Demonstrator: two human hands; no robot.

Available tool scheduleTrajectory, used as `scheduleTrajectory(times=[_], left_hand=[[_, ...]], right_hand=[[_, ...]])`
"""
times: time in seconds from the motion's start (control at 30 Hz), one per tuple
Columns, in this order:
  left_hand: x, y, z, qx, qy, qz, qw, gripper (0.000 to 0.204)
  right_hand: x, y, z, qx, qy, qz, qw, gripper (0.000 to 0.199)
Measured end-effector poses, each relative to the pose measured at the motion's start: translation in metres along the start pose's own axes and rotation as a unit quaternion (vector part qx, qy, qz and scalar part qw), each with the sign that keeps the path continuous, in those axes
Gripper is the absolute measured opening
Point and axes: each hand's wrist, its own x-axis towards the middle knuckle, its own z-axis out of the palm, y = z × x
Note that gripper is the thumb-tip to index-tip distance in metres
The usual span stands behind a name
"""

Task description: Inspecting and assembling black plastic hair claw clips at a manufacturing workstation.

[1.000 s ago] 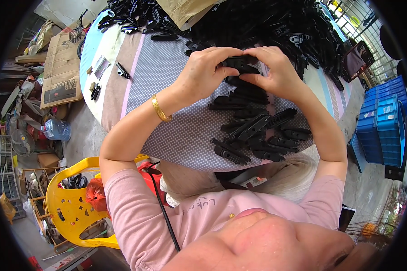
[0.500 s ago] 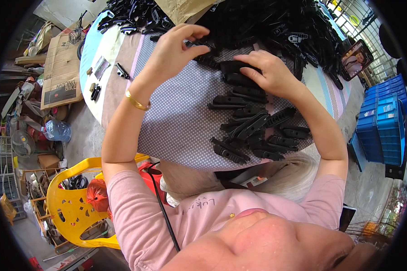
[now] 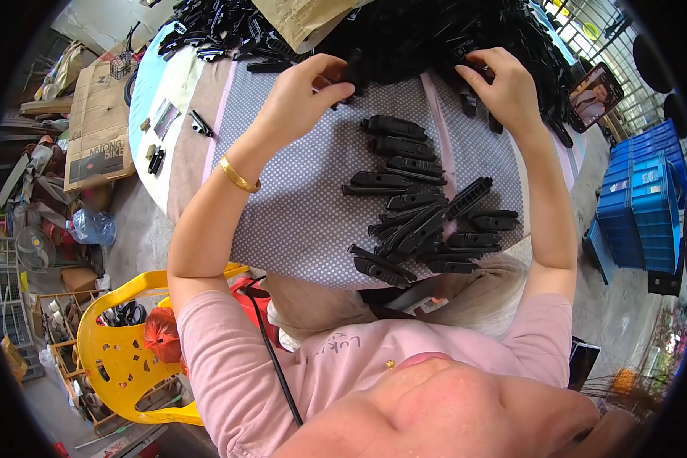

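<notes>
My left hand [image 3: 313, 85] is at the near edge of a heap of black plastic parts [image 3: 404, 46]. Its fingers and thumb close on a dark, blurred black plastic part [image 3: 353, 70]. My right hand [image 3: 505, 85] reaches to the heap's right side, thumb and forefinger apart beside the parts; some fingertips are lost against the black. Between my forearms lies a loose column of long ribbed black parts [image 3: 397, 146], the top ones side by side. Nearer me the parts are piled crosswise [image 3: 416, 229].
Brown paper [image 3: 301, 23] lies over the heap on the cloth-covered round table [image 3: 290, 206]. A phone [image 3: 595, 98] stands at the right edge. Small loose parts [image 3: 200, 124] lie at left. A yellow chair [image 3: 122, 351] and blue crates [image 3: 637, 206] flank the table.
My right hand has let go of a black part at the top of the column and moved right and away to the heap. My left hand has shifted slightly, its fingers now closer together.
</notes>
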Motion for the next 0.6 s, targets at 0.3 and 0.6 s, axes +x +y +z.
scheduleTrajectory(times=[0.3,0.6], left_hand=[[0.002,-0.007,0.020,-0.355,-0.033,-0.116,0.927,0.034],[-0.002,0.002,0.026,-0.424,-0.010,-0.078,0.902,0.034]], right_hand=[[-0.004,-0.005,0.013,-0.074,0.016,-0.068,0.995,0.023],[-0.011,-0.066,0.010,0.363,-0.013,0.075,0.928,0.022]])
